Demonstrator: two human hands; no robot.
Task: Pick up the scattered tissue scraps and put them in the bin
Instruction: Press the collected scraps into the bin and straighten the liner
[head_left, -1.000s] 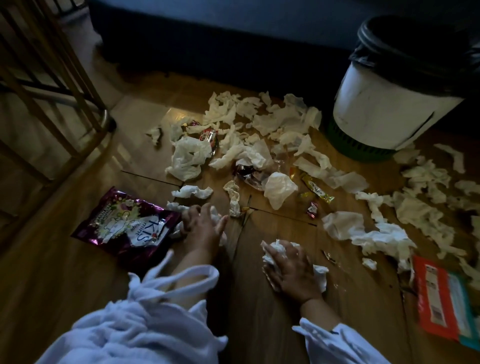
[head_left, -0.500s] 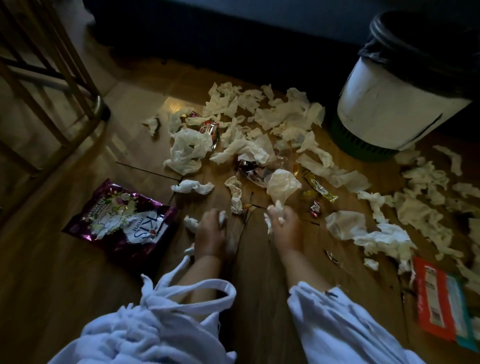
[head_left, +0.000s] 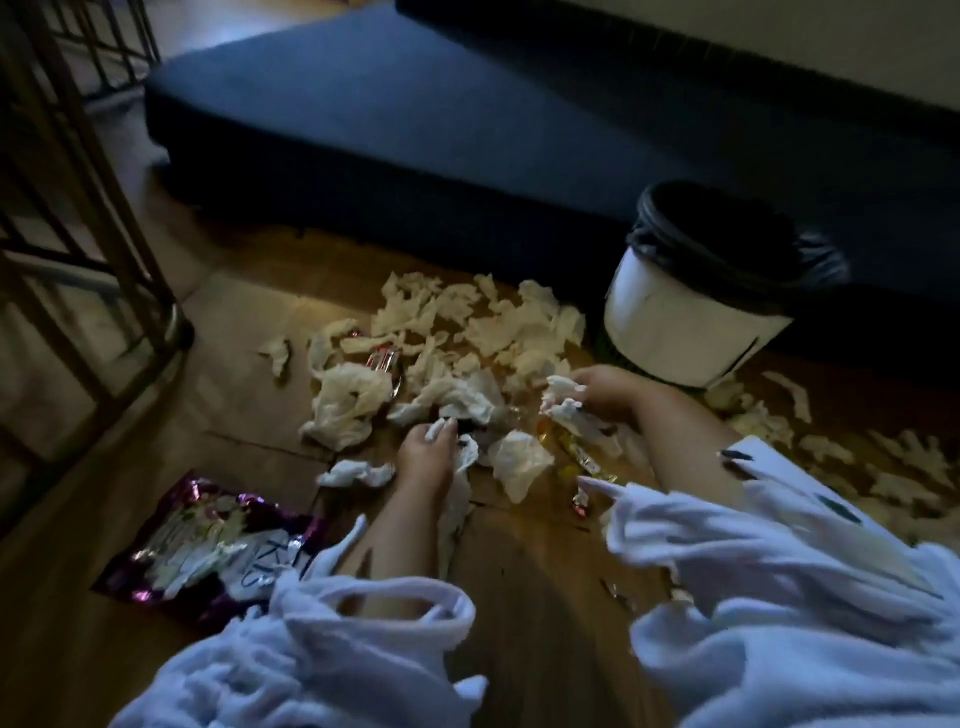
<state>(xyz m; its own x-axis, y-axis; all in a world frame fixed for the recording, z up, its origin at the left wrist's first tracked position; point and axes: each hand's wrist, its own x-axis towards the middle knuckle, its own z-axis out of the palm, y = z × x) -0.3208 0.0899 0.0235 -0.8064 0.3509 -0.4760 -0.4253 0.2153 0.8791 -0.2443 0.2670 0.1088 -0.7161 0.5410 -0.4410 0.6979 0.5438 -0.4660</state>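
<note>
Many white tissue scraps (head_left: 467, 332) lie all over the wooden floor (head_left: 234, 395) in the middle of the frame, and more lie at the right edge. The left hand (head_left: 423, 460) is low in the middle, with its fingers (head_left: 415, 442) curled round a bit of tissue (head_left: 435, 431); a long strip hangs down beside the wrist. The right hand (head_left: 605, 395) is a little higher and to the right, with its fingers curled tight round a wad of tissue (head_left: 561, 401). The white bin (head_left: 685, 327) with a black bag in it stands at the right, just past the right hand. A purple snack bag (head_left: 208, 540) lies at the lower left. Shiny sweet wrappers (head_left: 589, 465) lie between the hands. A dark blue couch (head_left: 415, 130) fills the top.
</note>
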